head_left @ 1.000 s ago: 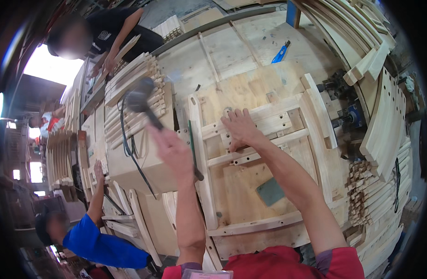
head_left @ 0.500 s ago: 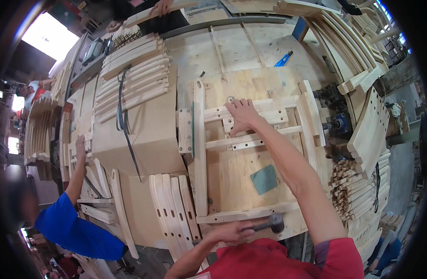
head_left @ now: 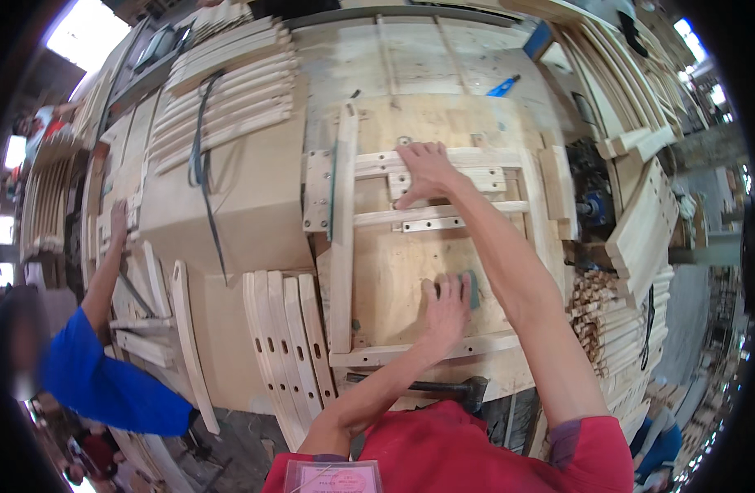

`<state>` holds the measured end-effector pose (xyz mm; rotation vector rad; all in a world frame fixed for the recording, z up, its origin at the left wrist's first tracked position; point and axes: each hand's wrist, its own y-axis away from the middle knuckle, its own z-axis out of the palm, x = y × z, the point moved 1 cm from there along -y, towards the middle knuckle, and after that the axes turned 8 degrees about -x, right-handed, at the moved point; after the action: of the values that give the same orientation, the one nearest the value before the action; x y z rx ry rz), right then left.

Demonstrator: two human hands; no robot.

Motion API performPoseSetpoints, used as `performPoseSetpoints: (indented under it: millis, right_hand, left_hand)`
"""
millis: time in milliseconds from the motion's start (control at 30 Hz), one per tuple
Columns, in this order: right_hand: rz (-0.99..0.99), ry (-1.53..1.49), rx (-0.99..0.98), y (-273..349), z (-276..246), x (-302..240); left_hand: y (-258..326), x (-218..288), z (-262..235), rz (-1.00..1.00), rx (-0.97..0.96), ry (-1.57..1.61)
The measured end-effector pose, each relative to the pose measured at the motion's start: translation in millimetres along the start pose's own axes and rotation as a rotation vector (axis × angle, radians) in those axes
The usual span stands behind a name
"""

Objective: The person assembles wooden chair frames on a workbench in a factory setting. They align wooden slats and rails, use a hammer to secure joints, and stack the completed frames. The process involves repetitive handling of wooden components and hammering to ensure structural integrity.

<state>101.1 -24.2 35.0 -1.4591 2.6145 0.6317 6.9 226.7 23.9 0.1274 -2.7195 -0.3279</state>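
My right hand (head_left: 431,172) rests with spread fingers on the far rail (head_left: 373,164) of a pale wooden frame. Its thumb reaches down over a drilled block (head_left: 488,179) beside that rail. Lower down, inside the frame, my left hand (head_left: 446,316) has its fingers stretched apart over a green sheet (head_left: 474,289), most of which it covers. I cannot tell whether it grips the sheet. A dark-headed mallet (head_left: 474,394) lies near my body, in front of the frame's near rail (head_left: 386,356), with my left forearm over part of its handle.
Slotted slats (head_left: 283,345) lean left of the frame. Beyond them are a cardboard-covered surface (head_left: 230,214), stacked slats (head_left: 230,107) and a black strap (head_left: 201,164). A blue cutter (head_left: 503,86) lies at the back. A co-worker in blue (head_left: 106,370) reaches in at left. Sticks (head_left: 595,320) are piled right.
My left hand has let go of the mallet and moved forward onto the green sheet. My right hand stays on the frame. The whole view has shifted slightly.
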Motion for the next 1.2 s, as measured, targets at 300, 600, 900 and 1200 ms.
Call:
performPoseSetpoints:
  millis: [300, 600, 900, 1200]
  right_hand:
    - [0.073, 0.023, -0.085, 1, -2, 8]
    - [0.07, -0.157, 0.018, -34, -1, -29]
    - [0.048, -0.195, 0.142, -33, 5, -26]
    - [0.055, -0.192, 0.24, -36, 16, -22]
  left_hand:
    - [25, -49, -44, -0.087, 0.176, 0.59]
    - [-106, -220, -183, -0.107, 0.721, 0.284]
    - [-160, -250, -171, -0.325, 0.517, 0.138]
    - [-174, -251, -167, -0.357, 0.458, 0.15]
